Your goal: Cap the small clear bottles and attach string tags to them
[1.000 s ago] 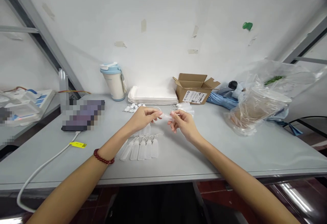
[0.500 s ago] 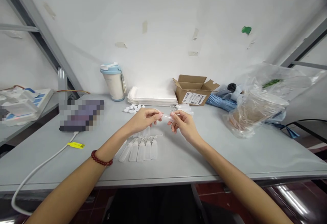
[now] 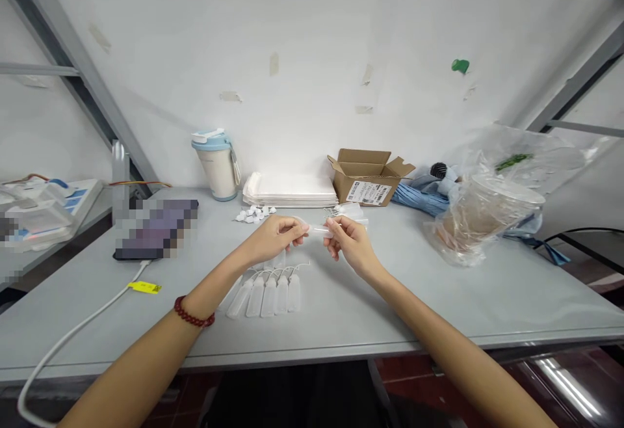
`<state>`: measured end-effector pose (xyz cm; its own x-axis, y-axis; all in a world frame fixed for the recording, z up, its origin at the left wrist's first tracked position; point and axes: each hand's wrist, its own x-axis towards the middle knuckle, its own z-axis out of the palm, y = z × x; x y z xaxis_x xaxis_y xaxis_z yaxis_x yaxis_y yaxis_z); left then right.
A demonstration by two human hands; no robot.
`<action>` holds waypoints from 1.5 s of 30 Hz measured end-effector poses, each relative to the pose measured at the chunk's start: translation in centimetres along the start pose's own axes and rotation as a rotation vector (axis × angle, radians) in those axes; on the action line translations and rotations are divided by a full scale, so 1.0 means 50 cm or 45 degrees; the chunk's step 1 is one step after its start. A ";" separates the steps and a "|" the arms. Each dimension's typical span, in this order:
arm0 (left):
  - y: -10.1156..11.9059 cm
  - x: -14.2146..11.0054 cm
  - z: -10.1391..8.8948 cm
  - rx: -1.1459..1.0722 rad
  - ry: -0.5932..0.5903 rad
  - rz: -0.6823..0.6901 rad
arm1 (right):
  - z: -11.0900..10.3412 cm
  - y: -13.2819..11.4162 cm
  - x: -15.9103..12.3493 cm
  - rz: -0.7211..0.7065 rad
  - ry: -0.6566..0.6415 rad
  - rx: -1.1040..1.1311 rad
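A slim, clear plastic tube (image 3: 318,230) spans the gap between my hands above the desk. My left hand (image 3: 279,238) pinches its left end, and the fingertips hide that end. At the other end, my right hand (image 3: 351,246) grips it between thumb and fingers. Several translucent flat plastic bottles (image 3: 268,296) with thin white stems lie in a row below my left hand. Small white caps (image 3: 255,213) are heaped behind that hand. More clear plastic pieces (image 3: 351,210) lie behind my right hand, partly hidden by it.
A stack of white sheets or trays (image 3: 292,190) stands by the wall beside an open cardboard box (image 3: 365,181). To the left are a cup (image 3: 216,168) and a phone (image 3: 156,229) on a white cable. Plastic-wrapped goods (image 3: 487,220) and blue cloth (image 3: 422,199) sit right.
The camera view has tilted slightly upward, so everything appears a little lower. Both hands keep the tube between them, with more of it showing now.
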<state>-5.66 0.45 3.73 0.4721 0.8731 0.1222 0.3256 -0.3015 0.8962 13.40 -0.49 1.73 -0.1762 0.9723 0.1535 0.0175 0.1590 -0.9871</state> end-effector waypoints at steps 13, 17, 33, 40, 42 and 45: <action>0.013 -0.007 0.010 0.124 0.141 0.084 | -0.010 0.018 -0.003 -0.341 0.033 -0.456; 0.011 -0.006 0.011 0.222 0.209 0.157 | -0.010 0.016 -0.002 -0.241 0.009 -0.354; 0.002 -0.004 0.021 0.214 0.216 0.133 | -0.011 0.011 -0.001 -0.201 -0.026 -0.385; -0.006 0.002 0.019 0.227 0.162 0.088 | -0.013 0.011 0.004 -0.159 -0.017 -0.352; -0.004 0.001 0.017 0.226 0.106 0.039 | -0.012 0.007 0.002 -0.165 -0.032 -0.351; 0.002 -0.003 0.017 0.215 0.081 0.001 | -0.012 0.000 -0.003 -0.189 -0.046 -0.363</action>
<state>-4.99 -0.03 3.42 0.4211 0.8938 0.1544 0.4608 -0.3574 0.8124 14.00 -0.53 1.73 -0.2321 0.9291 0.2879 0.2633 0.3449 -0.9009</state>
